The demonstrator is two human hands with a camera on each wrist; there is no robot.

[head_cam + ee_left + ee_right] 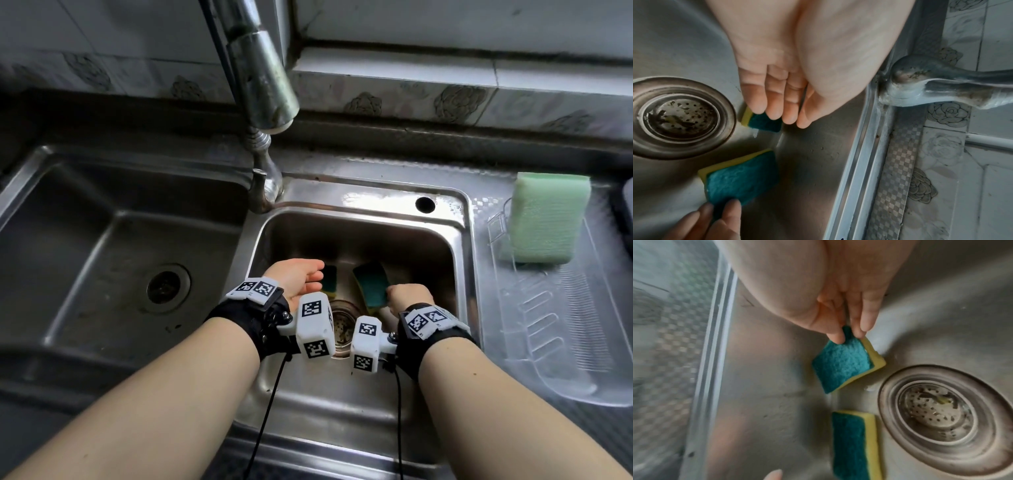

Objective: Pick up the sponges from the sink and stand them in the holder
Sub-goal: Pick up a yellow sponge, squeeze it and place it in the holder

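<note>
Two yellow sponges with dark green scrub faces are in the small right sink basin [376, 202]. My right hand [394, 294] [849, 335] pinches a corner of the right sponge [371, 287] [842, 365] [742, 178], which hangs tilted just above the sink floor. The left sponge [330, 281] [766, 123] [851, 443] lies flat near the drain. My left hand [317, 274] [781, 116] hovers over it with straight fingers, its tips at the sponge's edge. A pale green sponge [544, 219] stands upright in the clear holder [496, 226] on the right drainboard.
The drain strainer [342, 325] [680, 116] [941, 417] sits in the basin just in front of the sponges. The faucet [263, 78] hangs above the divider. A larger basin [102, 240] lies to the left. A clear ribbed tray [565, 335] covers the right drainboard.
</note>
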